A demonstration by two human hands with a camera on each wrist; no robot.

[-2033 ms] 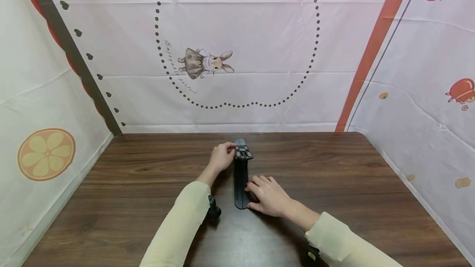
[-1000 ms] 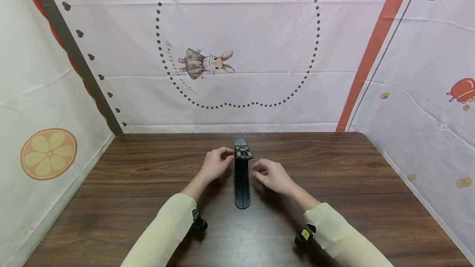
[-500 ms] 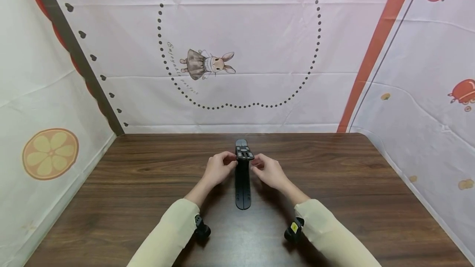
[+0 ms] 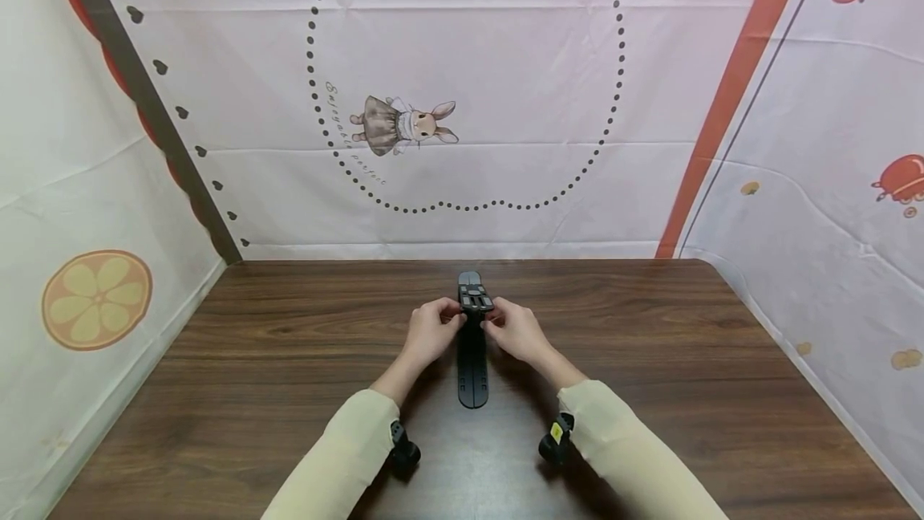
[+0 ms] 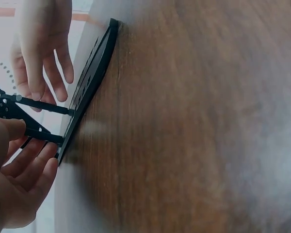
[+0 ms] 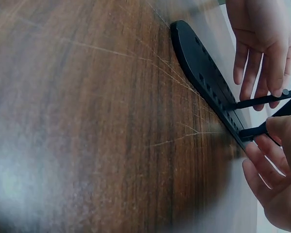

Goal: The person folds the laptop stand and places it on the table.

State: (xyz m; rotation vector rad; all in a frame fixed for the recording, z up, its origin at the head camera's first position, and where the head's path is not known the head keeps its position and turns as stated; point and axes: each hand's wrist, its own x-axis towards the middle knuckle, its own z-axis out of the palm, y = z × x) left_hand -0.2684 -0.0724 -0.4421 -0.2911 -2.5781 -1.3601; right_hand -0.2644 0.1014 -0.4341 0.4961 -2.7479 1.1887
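A black folding stand rests on the table, its long base (image 4: 472, 383) pointing toward me and its raised top plate (image 4: 476, 296) showing grey pads. My left hand (image 4: 431, 334) is at the left side under the top plate, and my right hand (image 4: 517, 332) mirrors it on the right. In the left wrist view, the left thumb and fingers pinch one slim strut (image 5: 44, 135) near the slotted base (image 5: 98, 68). The right wrist view shows the right thumb and fingers pinching the strut on its side (image 6: 254, 131). Part of the top plate lies outside both wrist views.
The brown wooden table (image 4: 303, 319) is bordered by printed cloth (image 4: 505, 87) at the back and both sides. A small black camera (image 4: 404, 449) sits on the left wrist and another camera (image 4: 554, 446) on the right.
My right hand has left the near end of the base and moved up beside the top plate. Both hands have closed in on the struts; the stand stays where it was.
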